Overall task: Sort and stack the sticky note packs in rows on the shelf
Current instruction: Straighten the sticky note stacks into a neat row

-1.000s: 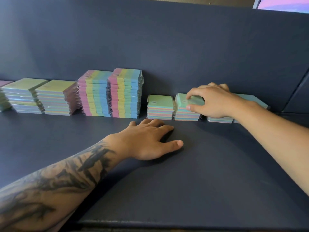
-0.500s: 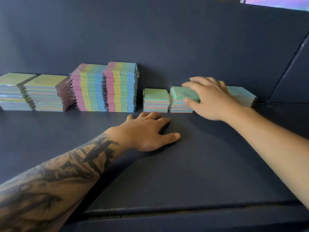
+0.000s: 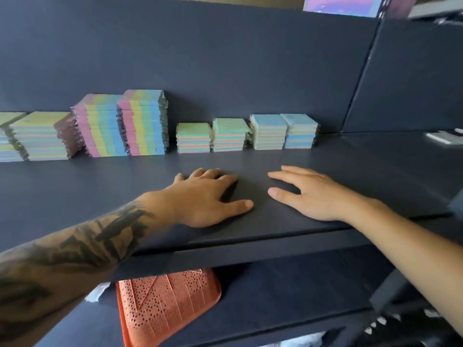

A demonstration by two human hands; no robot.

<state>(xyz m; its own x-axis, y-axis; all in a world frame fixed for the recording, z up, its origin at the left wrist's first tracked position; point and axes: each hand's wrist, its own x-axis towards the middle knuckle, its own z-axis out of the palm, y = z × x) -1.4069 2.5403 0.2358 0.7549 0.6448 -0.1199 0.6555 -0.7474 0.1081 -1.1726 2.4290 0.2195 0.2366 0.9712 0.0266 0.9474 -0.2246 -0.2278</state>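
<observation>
Sticky note packs stand in a row along the back of the dark shelf point(image 3: 325, 176). From the left: flat pastel stacks point(image 3: 40, 136), two tall rainbow-striped stacks point(image 3: 122, 123), two low green-topped stacks point(image 3: 211, 135), and two blue-topped stacks point(image 3: 284, 131). My left hand point(image 3: 203, 196) rests flat on the shelf in front of the green-topped stacks, fingers relaxed, holding nothing. My right hand point(image 3: 305, 194) lies flat on the shelf beside it, fingers straight, also empty. Both hands are apart from the packs.
An orange perforated basket point(image 3: 165, 304) sits on the lower shelf under the front edge. A dark side panel point(image 3: 406, 78) closes the shelf on the right, with a small pale object point(image 3: 443, 136) near it. Bare shelf lies right of the blue-topped stacks.
My right hand has let go of the green-topped stack and drawn back to rest flat on the shelf. The view has pulled back and down, showing the lower shelf and basket.
</observation>
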